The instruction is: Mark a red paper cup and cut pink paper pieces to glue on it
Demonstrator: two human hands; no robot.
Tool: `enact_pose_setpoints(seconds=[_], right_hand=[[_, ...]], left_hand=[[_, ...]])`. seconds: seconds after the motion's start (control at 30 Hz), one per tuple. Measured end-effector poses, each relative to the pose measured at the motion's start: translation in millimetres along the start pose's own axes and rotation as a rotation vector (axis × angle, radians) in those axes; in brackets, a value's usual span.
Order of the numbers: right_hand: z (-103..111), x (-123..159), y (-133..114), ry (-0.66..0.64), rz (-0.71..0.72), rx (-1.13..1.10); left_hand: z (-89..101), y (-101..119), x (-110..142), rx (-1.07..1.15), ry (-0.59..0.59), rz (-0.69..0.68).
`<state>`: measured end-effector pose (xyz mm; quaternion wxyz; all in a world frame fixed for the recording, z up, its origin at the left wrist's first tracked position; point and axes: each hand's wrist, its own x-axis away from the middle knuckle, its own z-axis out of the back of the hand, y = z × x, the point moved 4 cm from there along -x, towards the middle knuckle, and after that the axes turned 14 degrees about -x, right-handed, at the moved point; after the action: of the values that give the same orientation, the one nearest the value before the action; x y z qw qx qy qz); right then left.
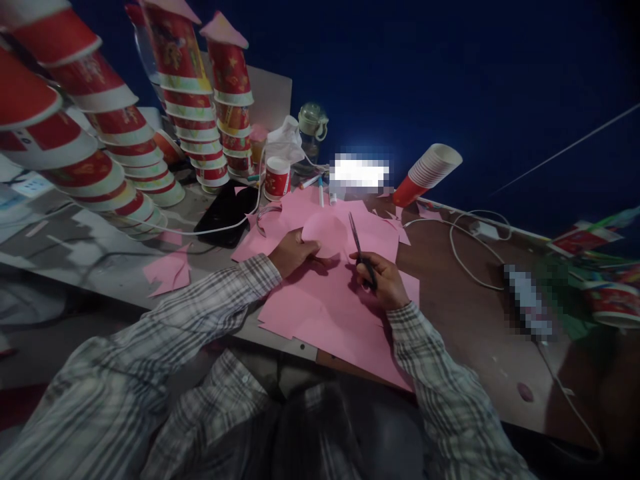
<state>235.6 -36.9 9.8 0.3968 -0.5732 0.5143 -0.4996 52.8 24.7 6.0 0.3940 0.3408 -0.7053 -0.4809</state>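
Note:
My left hand (296,253) is closed on the near edge of a rounded piece of pink paper (325,235), holding it up above the pink sheets (330,307) spread on the table. My right hand (380,280) grips a pair of dark-handled scissors (361,248) just right of the piece. The blades point away from me and look nearly closed beside the paper's right edge. Both arms wear plaid sleeves.
Tall stacks of red and white paper cups (125,140) rise at the left and back. A single cup (277,178), a black pouch (225,212), markers (320,190), a tipped cup stack (425,172), white cables (465,247) and pink scraps (170,270) lie around.

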Motion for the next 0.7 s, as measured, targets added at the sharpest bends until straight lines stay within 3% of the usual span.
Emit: enact_pose_setpoints(seconds=[0.47,0.7], right_hand=[[-2.7,1.6,-2.7,0.007,-0.002,0.103],[-0.7,-0.2,1.9,-0.008,-0.01,0.08]], left_hand=[[2.1,-2.5,-3.1,0.034,0.022,0.014],[1.3,-1.1,-4.2,0.153,0.037,0.058]])
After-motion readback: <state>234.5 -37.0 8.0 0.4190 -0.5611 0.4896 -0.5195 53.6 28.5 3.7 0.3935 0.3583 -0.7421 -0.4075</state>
